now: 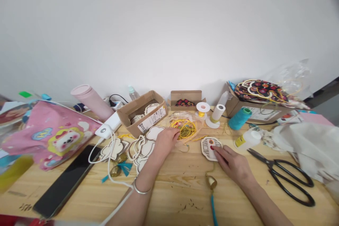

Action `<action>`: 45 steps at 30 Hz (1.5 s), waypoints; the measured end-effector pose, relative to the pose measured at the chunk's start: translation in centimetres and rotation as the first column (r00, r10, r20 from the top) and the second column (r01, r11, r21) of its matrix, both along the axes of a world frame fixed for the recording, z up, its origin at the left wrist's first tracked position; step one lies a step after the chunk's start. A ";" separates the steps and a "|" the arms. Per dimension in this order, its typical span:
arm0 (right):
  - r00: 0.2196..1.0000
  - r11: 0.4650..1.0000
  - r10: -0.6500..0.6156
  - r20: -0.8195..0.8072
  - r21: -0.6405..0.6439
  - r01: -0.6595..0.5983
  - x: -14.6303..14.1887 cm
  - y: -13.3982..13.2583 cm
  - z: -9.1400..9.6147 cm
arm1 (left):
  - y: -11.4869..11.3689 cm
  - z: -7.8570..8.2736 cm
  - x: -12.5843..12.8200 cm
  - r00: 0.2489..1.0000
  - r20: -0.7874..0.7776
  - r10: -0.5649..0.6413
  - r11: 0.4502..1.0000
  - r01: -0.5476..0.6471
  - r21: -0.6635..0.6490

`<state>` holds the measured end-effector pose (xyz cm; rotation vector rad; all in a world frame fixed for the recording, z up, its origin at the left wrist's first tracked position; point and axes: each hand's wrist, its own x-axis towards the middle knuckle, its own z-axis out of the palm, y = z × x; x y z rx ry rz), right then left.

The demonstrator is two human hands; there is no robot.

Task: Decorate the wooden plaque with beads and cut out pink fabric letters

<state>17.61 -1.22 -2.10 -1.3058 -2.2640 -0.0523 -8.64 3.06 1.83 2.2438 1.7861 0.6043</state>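
Note:
My left hand point(166, 143) is at the tangle of yellow cord point(191, 127), fingertips pinched together on its left edge. Part of the fingertips is hidden. On the right, my right hand point(234, 164) grips the lower right edge of a wooden pendant point(207, 144) with a lattice pattern and a small orange flower. A yellow cord runs from the pendant's top toward the tangle. Below it, on a thin cord, hang a brass bell point(211, 182) and a teal tassel point(213, 206), lying on the table. White wooden cut-outs point(155, 133) lie left of my left hand.
Black scissors point(280, 174) lie at the right, near a white bottle point(247, 139) and a teal thread cone point(239, 118). Cardboard boxes point(144, 129) stand behind. A phone point(66, 182), a white cable point(120, 183) and a pink bag point(58, 134) occupy the left.

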 end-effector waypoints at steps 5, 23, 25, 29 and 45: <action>1.000 1.000 0.002 0.002 0.019 -0.002 -0.2 0.1 0.2 | 1.3 0.5 -0.6 0.999 0.046 0.007 0.997 -0.011 0.076; 0.999 1.000 -0.021 0.026 0.024 0.021 -0.3 -0.2 0.4 | 5.2 0.8 0.3 0.991 -0.136 0.001 0.985 -0.025 -0.173; 0.999 1.000 -0.022 0.035 0.017 0.021 -0.3 -0.2 0.4 | 5.2 0.9 0.4 0.992 -0.128 0.010 0.984 -0.033 -0.176; 0.998 0.999 -0.041 0.040 -0.003 0.041 -0.3 -0.3 0.6 | 4.7 1.4 0.6 0.992 -0.115 0.052 0.983 -0.071 -0.168; 0.998 0.999 -0.050 0.031 -0.019 0.051 -0.2 -0.3 0.0 | 4.4 0.3 -0.4 0.985 0.111 0.129 0.983 -0.113 -0.143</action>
